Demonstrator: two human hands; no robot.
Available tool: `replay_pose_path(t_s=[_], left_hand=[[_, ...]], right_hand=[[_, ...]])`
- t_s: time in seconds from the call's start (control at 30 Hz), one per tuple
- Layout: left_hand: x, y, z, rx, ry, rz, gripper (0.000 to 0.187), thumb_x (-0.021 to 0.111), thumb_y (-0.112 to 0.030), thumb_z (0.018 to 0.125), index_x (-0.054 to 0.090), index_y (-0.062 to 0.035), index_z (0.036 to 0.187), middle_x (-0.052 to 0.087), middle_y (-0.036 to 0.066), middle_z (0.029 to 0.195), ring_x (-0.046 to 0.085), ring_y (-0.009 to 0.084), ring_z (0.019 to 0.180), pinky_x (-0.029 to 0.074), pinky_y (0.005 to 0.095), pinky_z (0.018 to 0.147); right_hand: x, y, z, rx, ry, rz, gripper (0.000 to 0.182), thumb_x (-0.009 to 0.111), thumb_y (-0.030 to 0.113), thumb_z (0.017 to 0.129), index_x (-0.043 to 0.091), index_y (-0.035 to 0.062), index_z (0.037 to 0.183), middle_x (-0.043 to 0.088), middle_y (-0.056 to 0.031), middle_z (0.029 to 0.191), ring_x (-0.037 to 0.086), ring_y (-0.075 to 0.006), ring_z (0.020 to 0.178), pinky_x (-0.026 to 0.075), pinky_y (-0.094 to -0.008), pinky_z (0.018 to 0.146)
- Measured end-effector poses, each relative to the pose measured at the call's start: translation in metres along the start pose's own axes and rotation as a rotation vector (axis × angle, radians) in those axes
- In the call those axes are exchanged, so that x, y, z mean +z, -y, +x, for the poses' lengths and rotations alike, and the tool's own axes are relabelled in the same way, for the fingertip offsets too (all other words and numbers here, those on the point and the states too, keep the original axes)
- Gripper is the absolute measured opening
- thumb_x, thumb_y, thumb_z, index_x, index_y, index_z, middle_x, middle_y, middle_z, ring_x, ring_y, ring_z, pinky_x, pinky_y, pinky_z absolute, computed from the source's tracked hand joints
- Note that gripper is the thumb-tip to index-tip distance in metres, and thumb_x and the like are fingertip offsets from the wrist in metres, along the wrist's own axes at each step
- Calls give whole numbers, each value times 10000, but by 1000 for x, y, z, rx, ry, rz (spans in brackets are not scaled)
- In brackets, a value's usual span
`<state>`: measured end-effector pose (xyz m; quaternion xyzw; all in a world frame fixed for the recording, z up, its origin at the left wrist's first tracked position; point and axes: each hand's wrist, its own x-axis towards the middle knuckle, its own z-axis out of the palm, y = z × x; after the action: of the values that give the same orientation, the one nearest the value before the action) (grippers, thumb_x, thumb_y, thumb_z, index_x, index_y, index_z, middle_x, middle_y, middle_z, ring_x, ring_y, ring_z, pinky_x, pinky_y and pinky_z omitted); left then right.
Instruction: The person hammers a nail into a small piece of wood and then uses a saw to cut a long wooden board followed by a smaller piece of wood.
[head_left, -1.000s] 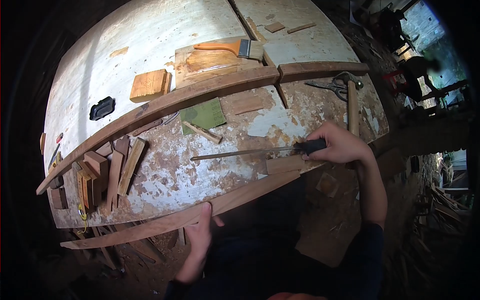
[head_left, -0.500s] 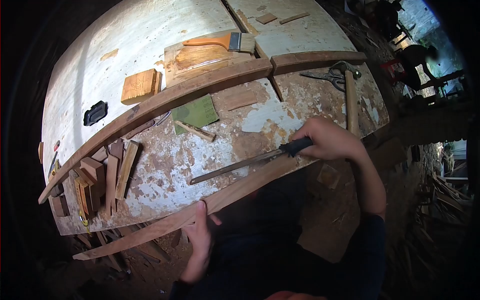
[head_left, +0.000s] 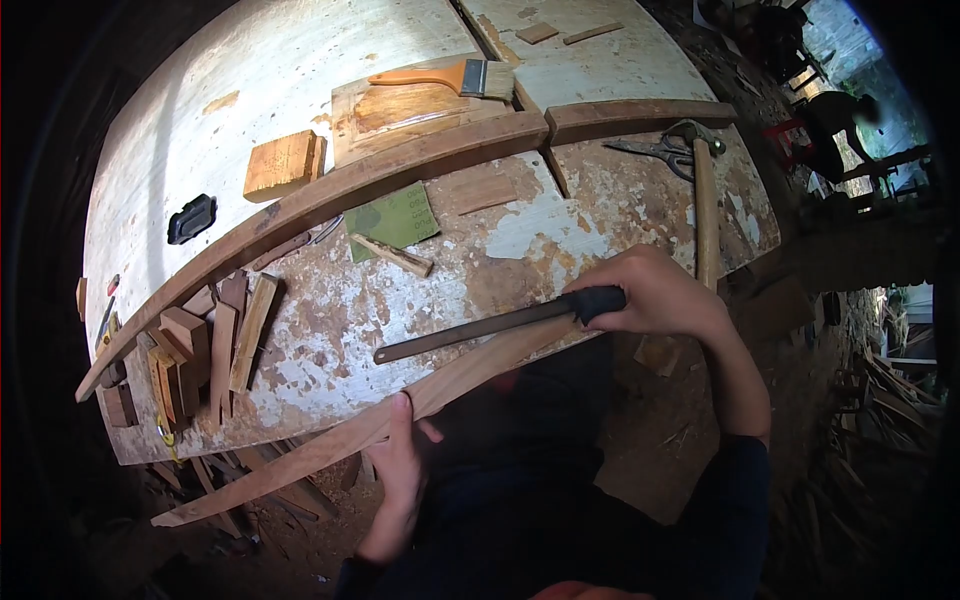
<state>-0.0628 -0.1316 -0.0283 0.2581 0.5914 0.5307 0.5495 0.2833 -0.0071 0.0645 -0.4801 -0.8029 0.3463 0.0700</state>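
Observation:
My right hand [head_left: 650,290] is wrapped round the black handle of a long, flat metal file [head_left: 470,330]. The file has a small hole at its far end and points left, just above the bench surface. Along the bench's near edge lies a long, gently curved wooden strip [head_left: 340,440], its left end sticking out past the bench. My left hand [head_left: 398,460] grips this strip near its middle, thumb on top and the other fingers partly hidden beneath. The strip's right end lies close under the file's handle and my right hand.
A wooden rail [head_left: 400,165] crosses the worn bench [head_left: 330,330]. Green sandpaper [head_left: 395,220] lies beside a wood sliver [head_left: 392,255]. Wood offcuts [head_left: 185,345] stand at left, a hammer [head_left: 705,210] and scissors [head_left: 655,155] at right. Behind the rail are a paintbrush [head_left: 440,78] and a wooden block [head_left: 283,168].
The file has turned so that more of its flat face shows, and its tip has shifted slightly left and up. My right hand is slightly lower. My left hand keeps its grip on the strip.

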Motion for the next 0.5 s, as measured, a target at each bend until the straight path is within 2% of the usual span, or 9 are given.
replay_pose_path(t_s=[0.03, 0.23, 0.33, 0.37, 0.43, 0.47, 0.5], left_hand=[[0, 0, 0, 0, 5, 7, 270, 658, -223, 1104, 669, 44, 1143, 711, 143, 896, 656, 181, 627, 535, 313, 549], [-5, -12, 0, -112, 3, 99, 351, 657, -276, 1109, 656, 65, 1188, 722, 174, 842, 689, 203, 626, 561, 318, 565], [-16, -18, 4, -205, 48, 107, 368, 655, -347, 1106, 644, 15, 1175, 711, 147, 796, 638, 172, 510, 554, 302, 480], [-21, -23, 3, -235, 91, 106, 467, 603, -391, 1128, 680, 68, 1089, 688, 149, 695, 658, 215, 543, 598, 360, 531], [-42, -19, 8, -329, 280, 49, 557, 537, -455, 1142, 713, 52, 992, 663, 136, 638, 654, 225, 535, 597, 365, 530], [-51, -15, 12, -372, 372, 20, 612, 504, -488, 1149, 730, 43, 944, 651, 130, 610, 652, 231, 532, 597, 368, 530], [-57, -12, 17, -459, 379, -79, 648, 475, -503, 1153, 738, 38, 913, 647, 127, 606, 653, 239, 533, 601, 369, 547]], right_hand=[[1, 0, 0, 15, 24, -10, 461, 887, 114, 746, 801, 72, 1196, 804, -151, 1066, 787, -328, 972, 603, -405, 859], [1, 3, -1, 6, 27, -35, 433, 863, 98, 741, 806, 67, 1169, 807, -144, 1063, 785, -334, 968, 612, -408, 853], [1, 4, 0, 6, 24, -85, 433, 869, 114, 733, 808, 68, 1159, 807, -146, 1056, 787, -333, 953, 615, -405, 847], [0, 5, 1, 12, 31, -82, 432, 871, 118, 730, 809, 67, 1154, 807, -147, 1053, 788, -333, 949, 615, -405, 846], [-1, 5, 3, 20, 43, -76, 428, 875, 126, 726, 811, 67, 1145, 807, -148, 1047, 789, -332, 940, 616, -404, 844], [0, 5, 4, -5, 15, -65, 373, 865, 123, 736, 811, 79, 1103, 795, -144, 978, 779, -337, 899, 606, -416, 820], [1, 4, 4, -33, -13, -54, 317, 855, 121, 747, 811, 92, 1060, 783, -140, 908, 769, -342, 859, 596, -428, 796]])
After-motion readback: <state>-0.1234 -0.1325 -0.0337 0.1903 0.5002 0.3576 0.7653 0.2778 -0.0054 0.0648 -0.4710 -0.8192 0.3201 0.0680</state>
